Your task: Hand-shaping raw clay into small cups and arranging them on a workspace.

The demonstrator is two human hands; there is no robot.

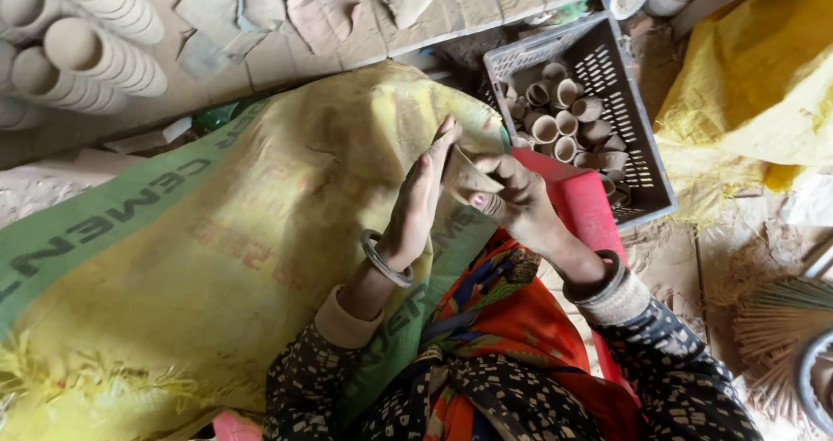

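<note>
Sleeves and a bright scarf (486,319) filled the bottom centre. Above them, mid-frame, her right hand (521,205) gripped a small clay cup (468,179), seemingly steadying it, while the left hand (416,207) stood upright, fingers straight, flat against it. Beyond lay a yellow sack (217,233); upper right, a crate (646,159) of cups.

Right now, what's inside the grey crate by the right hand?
The grey plastic crate holds a loose pile of small clay cups, most open ends up, some tipped over. Any lower layers and the crate floor under the pile are hidden. The right hand holds another clay cup outside it.
</note>
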